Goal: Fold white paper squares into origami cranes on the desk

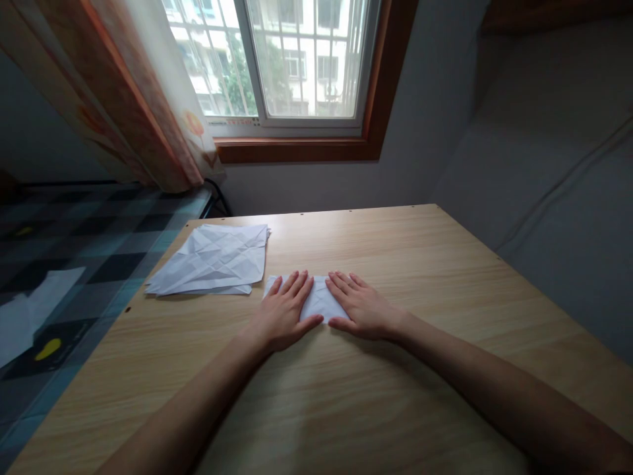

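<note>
A small folded sheet of white paper (321,303) lies flat on the wooden table, with crease lines showing between my hands. My left hand (287,310) rests flat over its left part, fingers stretched forward and thumb pointing inward. Over the right part lies my right hand (359,305), also flat with its fingers out. The two thumbs come close together at the paper's near edge. Both palms hide much of the sheet. Left of it is a stack of creased white paper sheets (222,257), apart from my left hand.
The light wooden table (420,396) reaches back toward the wall below a barred window (306,66). At the left stands a bed with a checked cover (123,231), with loose white papers (30,313) on it. An orange patterned curtain (133,99) hangs beside the window.
</note>
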A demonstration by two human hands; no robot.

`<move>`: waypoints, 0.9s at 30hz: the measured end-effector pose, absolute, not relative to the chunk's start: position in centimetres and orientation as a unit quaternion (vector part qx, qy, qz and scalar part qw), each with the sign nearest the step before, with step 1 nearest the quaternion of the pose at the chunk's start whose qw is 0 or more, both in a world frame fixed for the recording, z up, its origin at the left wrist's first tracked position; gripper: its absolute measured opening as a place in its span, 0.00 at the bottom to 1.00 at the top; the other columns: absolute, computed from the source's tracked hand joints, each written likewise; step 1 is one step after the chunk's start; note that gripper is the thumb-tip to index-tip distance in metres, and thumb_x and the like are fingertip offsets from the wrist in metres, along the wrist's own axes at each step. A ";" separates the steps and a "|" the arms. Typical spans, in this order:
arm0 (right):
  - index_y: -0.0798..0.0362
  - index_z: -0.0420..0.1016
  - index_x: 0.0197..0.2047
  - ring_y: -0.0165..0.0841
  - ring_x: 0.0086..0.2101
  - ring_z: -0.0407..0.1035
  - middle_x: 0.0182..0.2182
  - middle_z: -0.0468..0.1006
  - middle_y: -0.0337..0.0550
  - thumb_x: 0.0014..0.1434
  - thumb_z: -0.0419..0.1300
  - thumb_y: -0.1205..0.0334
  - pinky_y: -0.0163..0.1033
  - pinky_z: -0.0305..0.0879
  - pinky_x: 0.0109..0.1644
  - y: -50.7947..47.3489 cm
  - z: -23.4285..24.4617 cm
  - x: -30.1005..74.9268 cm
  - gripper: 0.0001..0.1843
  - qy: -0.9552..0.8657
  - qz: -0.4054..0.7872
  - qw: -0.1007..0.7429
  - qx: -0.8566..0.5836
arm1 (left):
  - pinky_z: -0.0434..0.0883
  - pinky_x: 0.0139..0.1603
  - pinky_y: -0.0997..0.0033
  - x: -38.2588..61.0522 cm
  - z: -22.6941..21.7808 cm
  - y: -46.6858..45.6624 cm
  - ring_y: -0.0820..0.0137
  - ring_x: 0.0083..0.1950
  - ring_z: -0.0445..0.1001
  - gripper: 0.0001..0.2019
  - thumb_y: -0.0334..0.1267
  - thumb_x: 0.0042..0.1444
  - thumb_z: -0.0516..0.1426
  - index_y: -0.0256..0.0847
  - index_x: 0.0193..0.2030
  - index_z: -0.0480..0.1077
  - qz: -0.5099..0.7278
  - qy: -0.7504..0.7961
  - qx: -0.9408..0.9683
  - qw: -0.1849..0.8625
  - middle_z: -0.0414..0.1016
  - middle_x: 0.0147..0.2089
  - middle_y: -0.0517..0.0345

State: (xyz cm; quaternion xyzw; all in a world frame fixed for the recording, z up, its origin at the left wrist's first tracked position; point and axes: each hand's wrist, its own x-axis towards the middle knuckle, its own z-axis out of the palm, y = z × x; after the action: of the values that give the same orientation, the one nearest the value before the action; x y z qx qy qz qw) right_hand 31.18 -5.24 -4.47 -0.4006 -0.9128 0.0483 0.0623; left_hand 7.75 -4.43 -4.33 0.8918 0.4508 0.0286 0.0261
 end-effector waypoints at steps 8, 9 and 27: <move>0.69 0.50 0.69 0.49 0.68 0.44 0.68 0.50 0.67 0.61 0.49 0.34 0.54 0.46 0.70 -6.8 -5.2 33.8 0.49 -0.898 0.041 0.070 -0.433 | 0.51 0.69 0.51 6.0 -4.5 -3.6 0.51 0.73 0.49 0.41 0.64 0.60 0.45 0.33 0.70 0.53 0.039 0.480 0.877 -0.011 0.52 0.72 0.38; 0.69 0.50 0.69 0.49 0.68 0.44 0.68 0.51 0.67 0.61 0.50 0.34 0.54 0.46 0.70 -7.0 -5.2 34.0 0.50 -0.896 0.040 0.072 -0.437 | 0.52 0.69 0.50 6.0 -4.3 -3.6 0.51 0.73 0.50 0.40 0.63 0.60 0.46 0.32 0.69 0.54 0.036 0.476 0.878 -0.015 0.52 0.72 0.38; 0.65 0.71 0.56 0.53 0.54 0.67 0.54 0.74 0.65 0.52 0.55 0.27 0.57 0.59 0.61 -8.4 -4.7 33.9 0.48 -0.898 -0.022 0.179 -0.402 | 0.70 0.36 0.67 10.2 -3.0 -7.1 0.64 0.39 0.72 0.12 0.33 0.68 0.45 0.36 0.39 0.69 0.107 0.220 0.965 -0.096 0.73 0.36 0.50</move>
State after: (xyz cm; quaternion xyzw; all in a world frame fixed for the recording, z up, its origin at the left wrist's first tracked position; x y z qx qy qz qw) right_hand 33.95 -8.43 -4.73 -0.4018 -0.8978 -0.0223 0.1789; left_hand 10.24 -7.07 -3.02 0.9648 0.2204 0.1070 -0.0956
